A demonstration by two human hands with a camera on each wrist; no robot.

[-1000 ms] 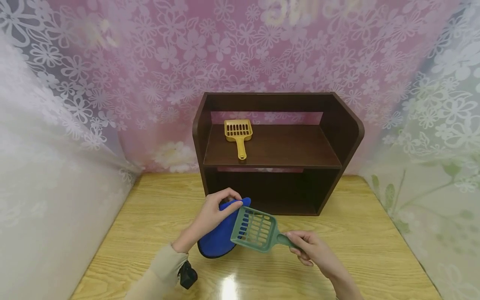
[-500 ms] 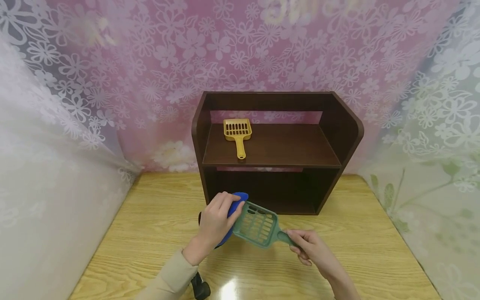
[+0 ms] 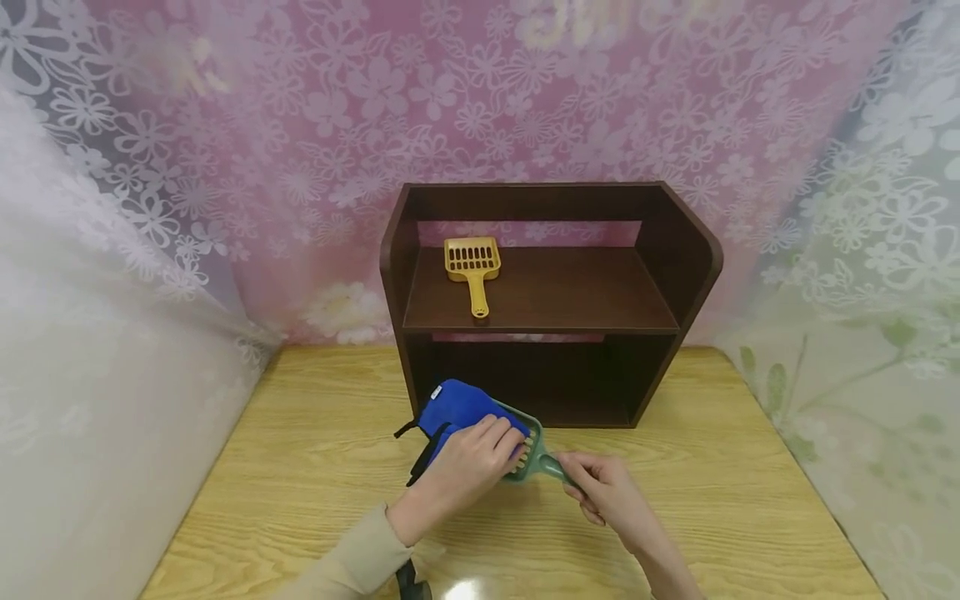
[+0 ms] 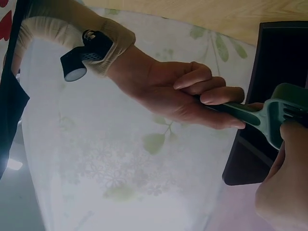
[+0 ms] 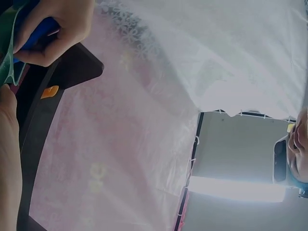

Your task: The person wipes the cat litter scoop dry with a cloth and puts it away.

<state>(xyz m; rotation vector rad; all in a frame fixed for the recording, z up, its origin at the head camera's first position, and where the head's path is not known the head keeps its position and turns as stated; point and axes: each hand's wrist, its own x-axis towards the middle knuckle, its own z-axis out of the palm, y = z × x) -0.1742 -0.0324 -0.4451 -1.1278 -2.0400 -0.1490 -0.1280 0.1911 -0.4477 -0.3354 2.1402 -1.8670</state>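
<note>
My left hand (image 3: 474,460) holds a blue cloth (image 3: 459,407) with black edging, a small white tag and a black loop. Its curled fingers press the cloth onto the slotted head of a green litter scoop (image 3: 553,468), covering much of that head. The scoop's handle is gripped by my right hand (image 3: 606,490), thumb along the top. In the left wrist view the right hand (image 4: 192,94) has its fingers wrapped round the handle. The right wrist view catches the blue cloth (image 5: 42,32) between the left hand (image 5: 72,24) and the scoop.
Behind the hands stands a dark brown two-tier shelf (image 3: 547,292) on the wooden table (image 3: 315,467). A yellow litter scoop (image 3: 474,265) lies on its upper tier, toward the left. Flowered curtains (image 3: 315,150) enclose the back and sides.
My left hand has moved right, carrying the blue cloth from beside the green scoop's edge onto its head. The cloth has turned and folded over. The right hand keeps its grip, shifting slightly left.
</note>
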